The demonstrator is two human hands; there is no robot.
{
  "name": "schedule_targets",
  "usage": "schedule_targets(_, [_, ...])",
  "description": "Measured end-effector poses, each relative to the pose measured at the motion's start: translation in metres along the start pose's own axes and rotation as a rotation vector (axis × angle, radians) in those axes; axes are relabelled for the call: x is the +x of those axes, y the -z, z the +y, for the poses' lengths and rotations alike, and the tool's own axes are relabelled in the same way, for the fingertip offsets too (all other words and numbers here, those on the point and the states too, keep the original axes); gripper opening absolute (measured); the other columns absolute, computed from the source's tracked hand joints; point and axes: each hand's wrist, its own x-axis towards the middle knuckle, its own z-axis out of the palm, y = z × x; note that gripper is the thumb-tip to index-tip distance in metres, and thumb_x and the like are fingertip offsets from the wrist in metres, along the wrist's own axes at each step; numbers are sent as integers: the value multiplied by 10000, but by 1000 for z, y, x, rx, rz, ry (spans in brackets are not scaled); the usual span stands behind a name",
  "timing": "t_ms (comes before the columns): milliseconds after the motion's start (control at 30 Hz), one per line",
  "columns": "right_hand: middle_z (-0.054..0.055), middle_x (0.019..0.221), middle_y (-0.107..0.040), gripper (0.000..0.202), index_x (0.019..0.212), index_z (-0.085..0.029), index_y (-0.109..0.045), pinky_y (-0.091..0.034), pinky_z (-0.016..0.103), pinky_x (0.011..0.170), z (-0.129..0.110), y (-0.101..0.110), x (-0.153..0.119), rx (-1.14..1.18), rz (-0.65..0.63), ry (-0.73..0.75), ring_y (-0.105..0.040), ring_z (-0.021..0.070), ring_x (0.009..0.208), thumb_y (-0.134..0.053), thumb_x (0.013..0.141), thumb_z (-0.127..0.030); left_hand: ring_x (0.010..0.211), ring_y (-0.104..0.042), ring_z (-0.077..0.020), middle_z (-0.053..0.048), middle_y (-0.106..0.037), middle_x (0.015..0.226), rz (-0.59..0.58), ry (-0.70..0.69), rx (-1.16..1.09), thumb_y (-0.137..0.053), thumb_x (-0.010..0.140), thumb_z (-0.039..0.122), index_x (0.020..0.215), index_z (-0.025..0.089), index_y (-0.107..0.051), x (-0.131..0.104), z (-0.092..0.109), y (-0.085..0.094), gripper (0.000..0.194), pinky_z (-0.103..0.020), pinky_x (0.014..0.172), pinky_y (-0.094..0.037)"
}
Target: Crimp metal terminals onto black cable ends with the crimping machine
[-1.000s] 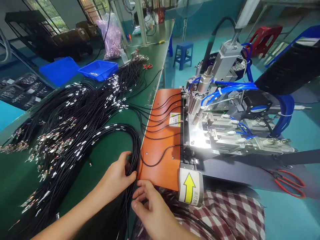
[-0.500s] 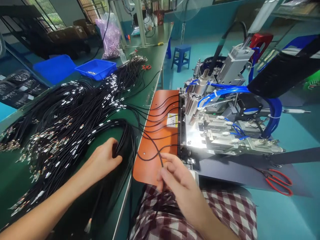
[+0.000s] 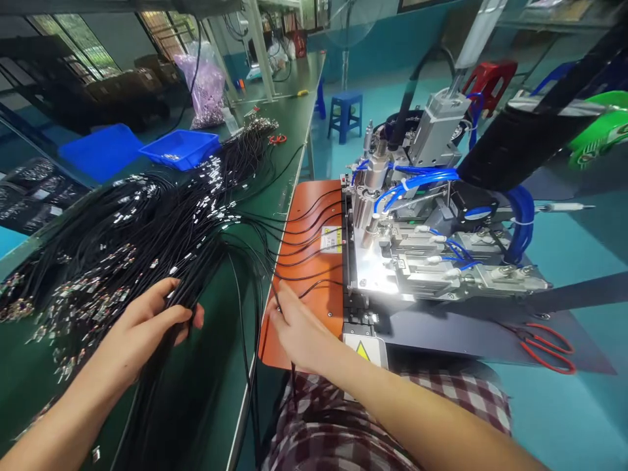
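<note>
My left hand is closed round a thick bundle of black cables at the left, over the green table. In front of the machine, my right hand pinches a single black cable above the orange plate; its fingertips are partly turned away. Several black cables run across this plate into the edge of the metal machine. A large heap of black cables with white tags and bare coloured wire ends spreads over the table beyond my left hand.
Red-handled scissors lie right of the machine. A blue tray and a pinkish plastic bag stand farther back on the green table. A blue stool stands on the floor behind. Blue air hoses loop over the machine.
My left hand has moved left and now grips the cable bundle, which is drawn straighter. My right hand has shifted left and slightly up with its cable. The view has turned slightly.
</note>
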Motion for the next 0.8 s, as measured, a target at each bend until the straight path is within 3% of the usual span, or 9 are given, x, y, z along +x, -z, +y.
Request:
schedule_targets(100, [77,1093,-545,127,847,-215,-442,-337,392,1010,-2,4,-1,0,124,35,-436,226,1218,-352,929,-179,544,-510,-139,17,-611,741,-29,-152,252,-472,793,329,991,199,-449,5,-24,-16,238,-256,500,-429])
schedule_targets(200, [37,931,-607,120,910,-213,-468,-468,346,816,-13,16,-14,154,99,-47,-621,173,838,-356,949,-234,762,-591,-215,-71,-586,988,-2,-302,433,-565,745,399,1080,165,-481,6,-35,-43,418,-339,658,-488])
schedule_targets(267, [4,831,-624,120,1009,-208,-449,-484,295,626,-24,30,-24,315,26,-140,-579,114,547,-354,954,-258,908,-586,-260,-135,-515,1155,136,-504,598,-564,783,420,1208,148,-439,3,-26,-60,520,-384,737,-495])
schedule_targets(333, [-8,826,-626,154,1083,-205,-429,-458,256,535,-32,44,-37,381,-30,-183,-532,81,451,-391,938,-239,1120,-506,-296,-161,-455,1273,261,-810,710,-528,846,348,1307,164,-378,-2,-8,-73,519,-428,891,-449])
schedule_targets(400, [-10,857,-623,169,1078,-212,-468,-441,237,518,-33,57,-55,330,-90,-208,-544,74,465,-444,911,-218,1209,-442,-276,-135,-488,1280,81,-1156,781,-473,887,233,1324,194,-386,-3,10,-82,447,-458,1018,-342])
schedule_targets(467, [-18,841,-624,175,1069,-234,-519,-423,233,513,-26,67,-79,257,-144,-283,-559,87,500,-469,901,-228,1048,-532,-228,-83,-600,1078,-161,-1370,842,-420,907,162,1226,201,-493,-1,20,-87,329,-441,995,-344])
schedule_targets(567, [-15,785,-638,253,1153,-278,-542,-437,259,574,-9,75,-115,151,-54,-400,-593,135,604,-458,916,-256,751,-541,-187,-42,-603,823,-250,-1340,914,-392,918,145,977,185,-603,4,19,-89,222,-359,735,-409])
schedule_targets(667, [-3,749,-645,212,1013,-257,-614,-436,280,612,1,77,-132,-6,61,-365,-599,157,644,-416,938,-265,705,-535,-200,-48,-586,765,-224,-1217,942,-400,925,202,836,177,-600,-1,17,-95,221,-359,649,-379])
schedule_targets(800, [-18,707,-636,221,815,-231,-615,-403,266,579,-5,80,-123,-148,47,-271,-574,142,613,-424,905,-165,783,-573,-217,-62,-622,864,-362,-1164,780,-411,927,247,1149,168,-519,-22,21,-118,258,-361,709,-434])
